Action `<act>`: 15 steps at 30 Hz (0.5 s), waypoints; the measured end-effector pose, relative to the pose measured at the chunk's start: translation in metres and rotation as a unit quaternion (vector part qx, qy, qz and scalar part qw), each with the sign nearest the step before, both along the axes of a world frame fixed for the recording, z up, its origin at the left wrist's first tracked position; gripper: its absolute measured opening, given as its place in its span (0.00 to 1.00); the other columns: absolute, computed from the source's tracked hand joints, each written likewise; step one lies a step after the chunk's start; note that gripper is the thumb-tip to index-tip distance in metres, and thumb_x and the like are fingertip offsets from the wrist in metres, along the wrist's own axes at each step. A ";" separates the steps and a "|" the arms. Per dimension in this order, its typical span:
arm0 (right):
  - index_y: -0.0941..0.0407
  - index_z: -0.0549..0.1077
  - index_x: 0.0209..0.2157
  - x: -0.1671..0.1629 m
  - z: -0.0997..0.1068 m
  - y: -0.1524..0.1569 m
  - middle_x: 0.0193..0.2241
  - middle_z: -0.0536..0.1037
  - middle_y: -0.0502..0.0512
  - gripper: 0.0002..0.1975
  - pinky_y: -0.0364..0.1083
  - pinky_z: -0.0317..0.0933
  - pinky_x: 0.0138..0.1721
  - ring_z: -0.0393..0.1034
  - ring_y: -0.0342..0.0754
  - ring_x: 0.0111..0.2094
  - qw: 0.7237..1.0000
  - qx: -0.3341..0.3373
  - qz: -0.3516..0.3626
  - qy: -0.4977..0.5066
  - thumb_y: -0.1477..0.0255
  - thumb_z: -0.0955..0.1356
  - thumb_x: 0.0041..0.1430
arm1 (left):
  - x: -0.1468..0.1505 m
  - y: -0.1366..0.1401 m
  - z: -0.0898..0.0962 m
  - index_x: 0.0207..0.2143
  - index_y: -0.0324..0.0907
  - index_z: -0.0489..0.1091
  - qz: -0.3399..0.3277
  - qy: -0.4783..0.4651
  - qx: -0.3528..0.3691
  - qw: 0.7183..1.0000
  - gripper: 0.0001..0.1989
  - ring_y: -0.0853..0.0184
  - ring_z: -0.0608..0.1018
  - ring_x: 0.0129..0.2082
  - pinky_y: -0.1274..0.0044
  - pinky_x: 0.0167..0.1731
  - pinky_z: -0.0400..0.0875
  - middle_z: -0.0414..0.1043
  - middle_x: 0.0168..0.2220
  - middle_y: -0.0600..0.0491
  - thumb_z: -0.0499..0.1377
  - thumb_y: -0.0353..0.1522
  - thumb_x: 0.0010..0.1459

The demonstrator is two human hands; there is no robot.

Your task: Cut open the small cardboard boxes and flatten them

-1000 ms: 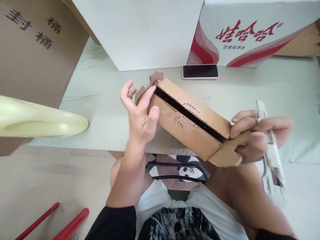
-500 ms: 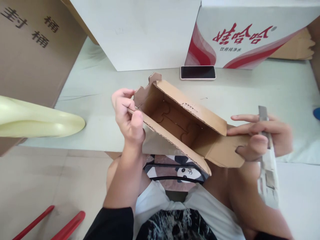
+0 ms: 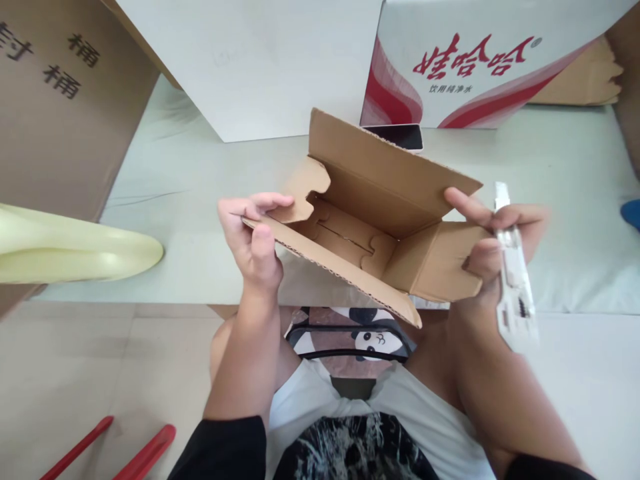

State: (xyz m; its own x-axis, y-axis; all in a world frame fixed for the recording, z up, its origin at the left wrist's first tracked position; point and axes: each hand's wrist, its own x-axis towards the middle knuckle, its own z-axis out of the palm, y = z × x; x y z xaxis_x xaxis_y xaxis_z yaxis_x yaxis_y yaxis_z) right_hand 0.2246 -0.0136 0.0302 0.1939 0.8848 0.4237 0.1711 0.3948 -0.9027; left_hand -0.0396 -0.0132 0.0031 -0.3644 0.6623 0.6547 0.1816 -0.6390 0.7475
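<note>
A small brown cardboard box is tilted above the table edge, its open top facing me and its flaps spread. No contents show inside. My left hand pinches the left end of its near flap between thumb and fingers. At the other end, my right hand has a pale utility knife tucked in its fingers. One of its fingertips touches the far flap, and the thumb is at the right end flap.
Pale green cloth covers the table. Behind the box lie a partly hidden phone, a plain white box and a red-and-white carton. A yellow-green object juts in from the left. Panda-patterned material shows between my knees.
The far flap of the cardboard box has swung up and outward, and the left end flap shows more. My right hand has moved up and left with the utility knife.
</note>
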 end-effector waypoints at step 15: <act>0.47 0.57 0.34 0.000 -0.027 0.031 0.53 0.84 0.48 0.24 0.64 0.68 0.43 0.75 0.59 0.41 0.957 0.043 0.171 0.229 0.62 0.75 0.41 | 0.003 -0.007 0.008 0.34 0.48 0.54 -0.008 -0.002 -0.042 0.999 0.16 0.57 0.84 0.43 0.58 0.52 0.76 0.80 0.37 0.55 0.58 0.46 0.60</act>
